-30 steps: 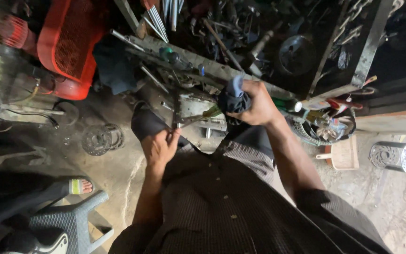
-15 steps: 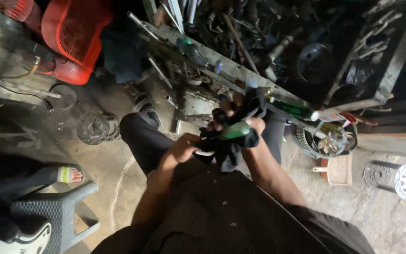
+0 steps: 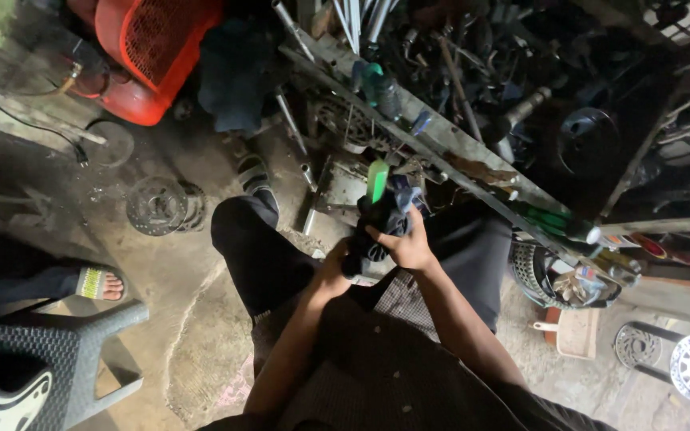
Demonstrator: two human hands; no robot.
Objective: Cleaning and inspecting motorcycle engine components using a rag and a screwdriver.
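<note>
Above my lap, both hands hold a dark rag (image 3: 370, 227) wrapped around a tool with a bright green handle (image 3: 377, 180). My right hand (image 3: 407, 243) grips the upper part of the bundle, fingers closed over the rag, with the green handle sticking up above it. Lower down, my left hand (image 3: 331, 270) closes on the bottom end of the rag. My knees in dark trousers (image 3: 253, 247) sit on either side.
A long metal rail (image 3: 441, 132) with piled metal parts runs diagonally ahead. A red plastic crate (image 3: 153, 48) stands upper left, brake discs (image 3: 157, 206) lie on the concrete floor, a grey stool (image 3: 57, 351) and another person's sandalled foot (image 3: 97, 283) are at left.
My hands have come together lower over my lap. The green-handled tool now stands upright in the rag instead of lying across. The view has shifted slightly.
</note>
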